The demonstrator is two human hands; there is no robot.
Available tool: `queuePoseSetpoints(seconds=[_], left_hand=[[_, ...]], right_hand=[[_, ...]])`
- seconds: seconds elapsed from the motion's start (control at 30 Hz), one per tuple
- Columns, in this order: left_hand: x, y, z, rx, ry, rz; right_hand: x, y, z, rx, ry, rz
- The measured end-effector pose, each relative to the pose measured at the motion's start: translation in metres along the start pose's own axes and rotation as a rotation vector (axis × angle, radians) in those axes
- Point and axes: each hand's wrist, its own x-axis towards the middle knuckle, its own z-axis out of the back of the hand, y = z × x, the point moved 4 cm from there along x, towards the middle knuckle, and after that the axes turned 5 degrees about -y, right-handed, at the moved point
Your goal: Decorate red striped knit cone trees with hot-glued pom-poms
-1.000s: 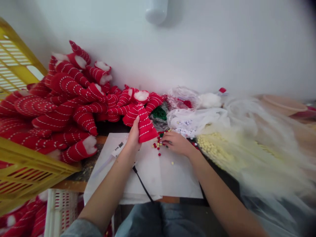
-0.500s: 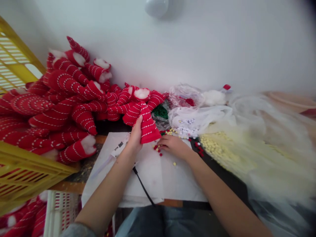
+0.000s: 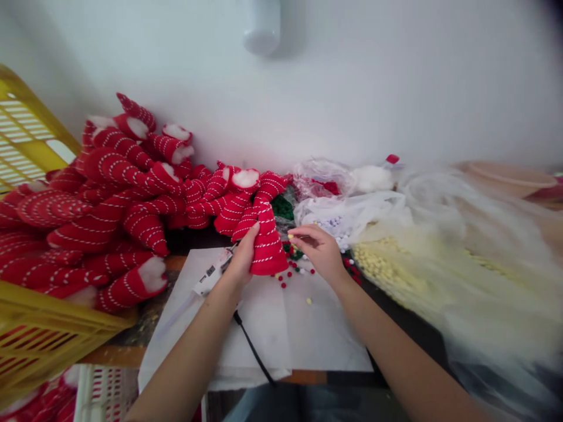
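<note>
My left hand (image 3: pixel 241 256) grips a red cone (image 3: pixel 267 243) with white dashed stripes by its left side, its wide end down and its tip up. To its right, my right hand (image 3: pixel 320 252) pinches a small pale yellow pompom (image 3: pixel 291 236) between thumb and fingertips, apart from the cone. Red, green, white and yellow pompoms (image 3: pixel 282 285) lie scattered beneath my right hand on white paper (image 3: pixel 325 334). A white device (image 3: pixel 210 274) with a black cable lies on the paper, partly behind my left hand.
Stuffed red striped cones (image 3: pixel 105 170) are heaped at the left, beside a yellow crate (image 3: pixel 57 322). A white basket (image 3: pixel 105 390) stands below. Clear bags of yellow pompoms (image 3: pixel 387 261) and white pompoms (image 3: pixel 341 228) lie at the right. A white fixture (image 3: pixel 261 29) is on the wall.
My right hand has lifted from the scattered pompoms and now pinches a yellow one. The cone stays in my left hand. The view has tilted slightly upward.
</note>
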Motion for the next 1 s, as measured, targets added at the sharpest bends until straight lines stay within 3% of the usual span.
queuePoseSetpoints(seconds=[0.2, 0.7, 1.0], left_hand=[[0.0, 0.002, -0.001, 0.036, 0.016, 0.003], [0.007, 0.009, 0.006, 0.077, -0.018, -0.03], [0.005, 0.012, 0.001, 0.102, 0.099, -0.077]], right_hand=[[-0.002, -0.003, -0.006, 0.054, 0.042, -0.074], [-0.002, 0.002, -0.006, -0.017, 0.081, 0.054], [-0.001, 0.004, -0.005, -0.086, 0.087, 0.146]])
